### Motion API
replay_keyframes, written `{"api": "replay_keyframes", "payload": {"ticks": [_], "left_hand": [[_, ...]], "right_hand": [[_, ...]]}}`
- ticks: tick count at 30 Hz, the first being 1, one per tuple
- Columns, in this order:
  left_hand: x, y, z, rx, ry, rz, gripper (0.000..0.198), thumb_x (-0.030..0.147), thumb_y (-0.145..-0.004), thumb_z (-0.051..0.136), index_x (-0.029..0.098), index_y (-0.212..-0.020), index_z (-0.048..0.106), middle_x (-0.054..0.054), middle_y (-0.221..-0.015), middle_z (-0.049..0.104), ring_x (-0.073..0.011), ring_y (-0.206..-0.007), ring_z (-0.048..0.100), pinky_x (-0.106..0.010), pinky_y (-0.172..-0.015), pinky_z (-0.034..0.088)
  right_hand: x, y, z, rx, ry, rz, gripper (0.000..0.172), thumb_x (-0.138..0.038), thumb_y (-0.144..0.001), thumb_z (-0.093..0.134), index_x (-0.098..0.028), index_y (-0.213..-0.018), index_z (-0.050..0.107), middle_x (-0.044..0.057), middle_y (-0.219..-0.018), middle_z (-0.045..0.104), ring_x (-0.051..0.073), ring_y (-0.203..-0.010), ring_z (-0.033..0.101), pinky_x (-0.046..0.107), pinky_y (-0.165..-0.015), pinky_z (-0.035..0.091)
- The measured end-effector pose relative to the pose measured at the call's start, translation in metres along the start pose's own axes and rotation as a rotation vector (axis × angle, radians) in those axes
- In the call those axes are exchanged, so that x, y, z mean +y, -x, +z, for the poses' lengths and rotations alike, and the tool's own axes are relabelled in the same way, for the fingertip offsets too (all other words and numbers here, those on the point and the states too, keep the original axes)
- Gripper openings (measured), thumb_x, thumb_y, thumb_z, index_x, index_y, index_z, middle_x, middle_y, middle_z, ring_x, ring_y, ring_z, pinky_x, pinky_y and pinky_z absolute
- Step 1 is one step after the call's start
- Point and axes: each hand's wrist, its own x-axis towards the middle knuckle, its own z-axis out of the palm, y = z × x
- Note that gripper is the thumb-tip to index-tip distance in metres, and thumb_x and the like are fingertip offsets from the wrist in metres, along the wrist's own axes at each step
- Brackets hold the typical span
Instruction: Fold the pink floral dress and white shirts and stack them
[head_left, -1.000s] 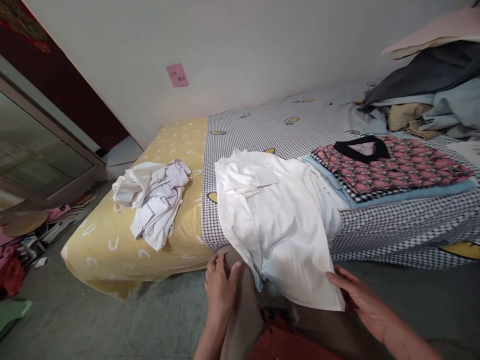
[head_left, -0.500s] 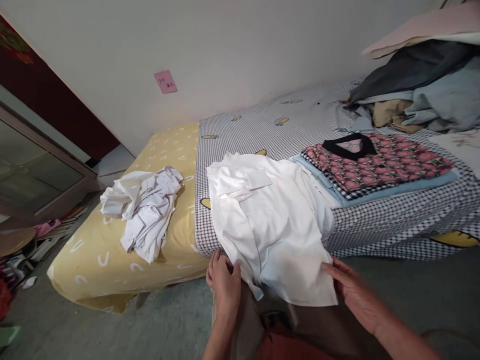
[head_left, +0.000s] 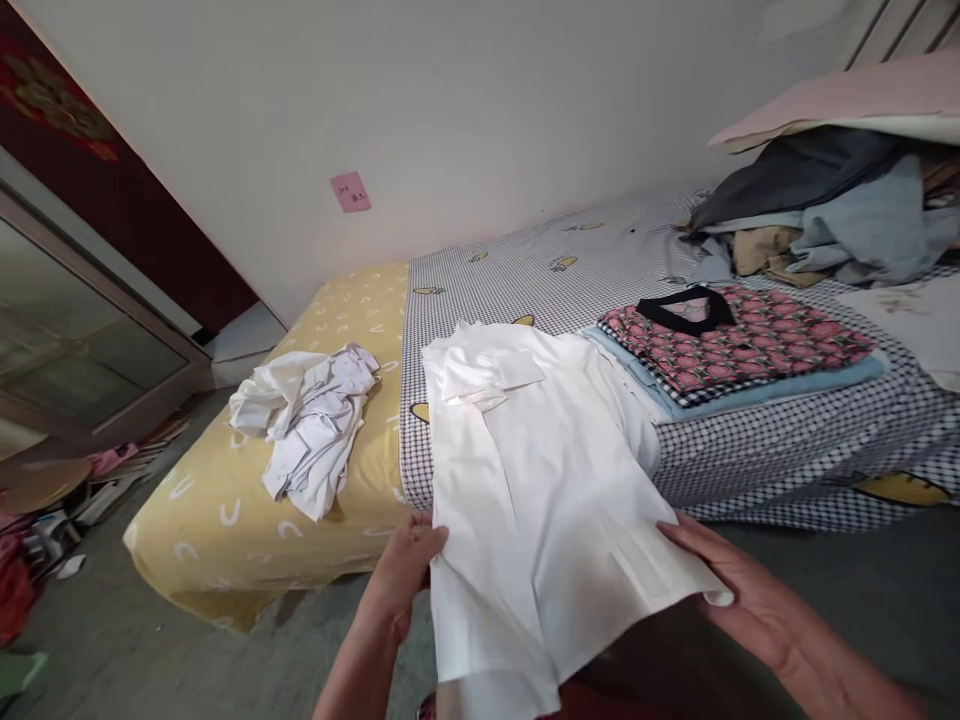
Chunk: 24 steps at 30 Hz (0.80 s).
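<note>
A white shirt (head_left: 540, 470) lies on the edge of the checkered bed (head_left: 750, 450), its lower part hanging over toward me. My left hand (head_left: 401, 575) grips the shirt's left edge, fingers tucked behind the cloth. My right hand (head_left: 739, 590) holds the shirt's lower right corner, thumb on top and fingers beneath. The hem is lifted and spread between both hands.
A crumpled white garment (head_left: 311, 420) sits on the yellow mattress (head_left: 225, 520) at left. A folded pink floral top (head_left: 739, 340) rests on a light blue cloth at right. Piled clothes (head_left: 825, 210) fill the far right. Clutter (head_left: 45, 500) lies on the floor at left.
Both hands moved from my lap onto the shirt's lower edges, gripped them and lifted the hem up and toward me. The camera tilted slightly.
</note>
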Motion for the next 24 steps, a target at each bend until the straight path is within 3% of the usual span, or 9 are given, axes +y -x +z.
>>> {"api": "replay_keyframes", "payload": {"ticks": [6, 9, 11, 13, 16, 17, 19, 21, 24], "left_hand": [[-0.081, -0.023, -0.002, 0.174, -0.131, 0.099, 0.079, 0.053, -0.069, 0.074, 0.014, -0.131, 0.044, 0.000, -0.073, 0.068, -0.0180, -0.058, 0.063, -0.036, -0.069, 0.054], [-0.084, -0.010, 0.006, 0.457, -0.429, 0.400, 0.065, 0.055, -0.083, 0.060, 0.016, -0.134, 0.050, -0.018, -0.117, 0.068, -0.0329, -0.103, 0.068, -0.053, -0.096, 0.052], [-0.078, 0.007, 0.018, 0.553, -0.663, 0.678, 0.052, 0.050, -0.090, 0.055, 0.022, -0.134, 0.055, -0.020, -0.145, 0.054, -0.0378, -0.137, 0.049, -0.059, -0.116, 0.035], [-0.076, 0.022, 0.033, 0.546, -0.829, 0.817, 0.055, 0.050, -0.089, 0.061, 0.024, -0.137, 0.054, -0.019, -0.156, 0.044, -0.0390, -0.150, 0.033, -0.059, -0.123, 0.022], [-0.089, 0.035, 0.056, 0.515, -0.924, 0.650, 0.073, 0.052, -0.084, 0.068, 0.020, -0.145, 0.044, -0.024, -0.162, 0.032, -0.0445, -0.151, 0.029, -0.064, -0.118, 0.029], [-0.096, 0.036, 0.063, 0.488, -0.935, 0.562, 0.070, 0.050, -0.083, 0.068, 0.019, -0.142, 0.047, -0.025, -0.164, 0.029, -0.0460, -0.150, 0.029, -0.066, -0.114, 0.032], [-0.108, 0.034, 0.070, 0.422, -0.946, 0.438, 0.040, 0.037, -0.082, 0.067, 0.021, -0.118, 0.061, -0.023, -0.165, 0.030, -0.0457, -0.149, 0.031, -0.065, -0.111, 0.035], [-0.112, 0.030, 0.068, 0.391, -0.907, 0.382, 0.007, 0.023, -0.079, 0.061, 0.024, -0.085, 0.060, -0.016, -0.160, 0.042, -0.0415, -0.145, 0.038, -0.061, -0.110, 0.036], [-0.104, 0.023, 0.048, 0.368, -0.621, 0.348, 0.016, 0.018, -0.074, 0.053, 0.026, -0.066, 0.042, -0.011, -0.118, 0.069, -0.0298, -0.113, 0.062, -0.043, -0.094, 0.049]], "right_hand": [[0.022, -0.008, 0.006, -0.017, -0.089, 0.232, 0.059, -0.033, -0.064, 0.088, -0.025, -0.117, 0.065, 0.005, -0.092, 0.081, 0.027, -0.083, 0.076, 0.031, -0.062, 0.059], [0.029, -0.013, 0.003, 0.003, -0.079, 0.242, 0.055, -0.035, -0.064, 0.087, -0.027, -0.115, 0.065, 0.003, -0.093, 0.081, 0.028, -0.086, 0.076, 0.031, -0.063, 0.058], [0.030, -0.015, 0.002, 0.006, -0.093, 0.253, 0.050, -0.038, -0.066, 0.086, -0.028, -0.111, 0.067, 0.003, -0.095, 0.081, 0.029, -0.088, 0.076, 0.033, -0.066, 0.059], [0.029, -0.015, 0.002, 0.016, -0.119, 0.271, 0.047, -0.041, -0.066, 0.086, -0.029, -0.108, 0.067, 0.004, -0.097, 0.081, 0.029, -0.086, 0.076, 0.033, -0.067, 0.059], [0.029, -0.013, 0.005, 0.009, -0.150, 0.277, 0.053, -0.039, -0.065, 0.088, -0.028, -0.113, 0.067, 0.004, -0.101, 0.081, 0.027, -0.087, 0.076, 0.032, -0.070, 0.060], [0.030, -0.012, 0.005, -0.007, -0.160, 0.278, 0.056, -0.038, -0.066, 0.088, -0.028, -0.117, 0.066, 0.004, -0.102, 0.081, 0.027, -0.089, 0.076, 0.032, -0.072, 0.060], [0.031, -0.011, 0.007, -0.030, -0.170, 0.293, 0.057, -0.038, -0.069, 0.087, -0.028, -0.121, 0.065, 0.005, -0.102, 0.080, 0.029, -0.094, 0.076, 0.035, -0.075, 0.061], [0.030, -0.011, 0.010, -0.030, -0.185, 0.303, 0.051, -0.039, -0.071, 0.086, -0.027, -0.117, 0.068, 0.006, -0.100, 0.080, 0.030, -0.094, 0.076, 0.037, -0.075, 0.061], [0.023, -0.010, 0.013, 0.008, -0.234, 0.280, 0.035, -0.040, -0.070, 0.086, -0.028, -0.099, 0.071, 0.005, -0.092, 0.080, 0.030, -0.092, 0.076, 0.037, -0.074, 0.061]]}}
